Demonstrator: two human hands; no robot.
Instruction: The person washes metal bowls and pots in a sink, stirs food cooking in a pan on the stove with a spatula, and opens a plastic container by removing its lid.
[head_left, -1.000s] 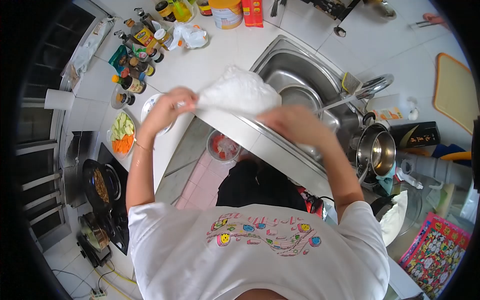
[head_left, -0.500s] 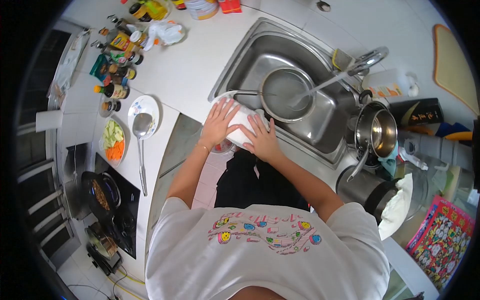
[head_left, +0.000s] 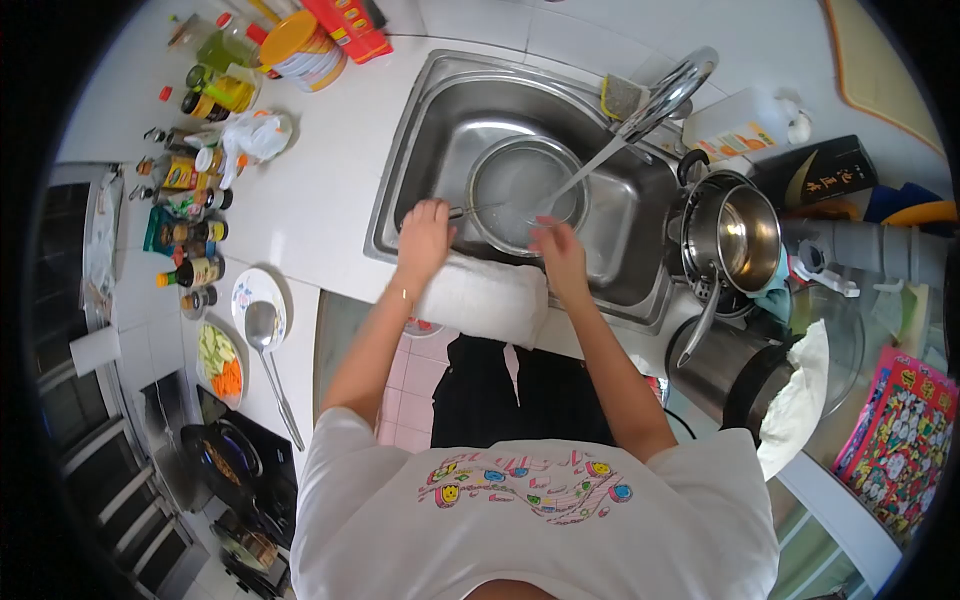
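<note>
Left hand (head_left: 425, 238) sits at the left rim of a round, silver-coloured metal bowl or pan (head_left: 487, 158), which rests in the rectangular stainless-steel sink (head_left: 635, 210) under a clear running stream of water (head_left: 590, 172) from the curved chrome tap (head_left: 682, 85). Fingers look curled round the end of a slim, dark-ended metal handle (head_left: 457, 212); the handle crosses the rim, but can't tell if it's fixed to the bowl or belongs to a utensil inside. Right hand (head_left: 562, 258) is motion-blurred at the near rim, by the falling water; can't tell whether it grips anything or just touches. Folded white cloth (head_left: 487, 300), thick-looking, hangs over the sink's front edge below both wrists, apparently held by neither hand. Handling, judged: bowl is stiff, not fragile, probably light when empty but clearly weighted by the cloudy water in it, which would slosh if tilted. Wet metal rim likely slippery; slim handle gives little purchase and could twist under a full load. Best hold: one hand well round the handle if it proves fixed, the other under the opposite wall; otherwise both hands on opposite sides of the rim, keeping it level. Cloth should be soft, floppy, easy to pinch anywhere.
</note>
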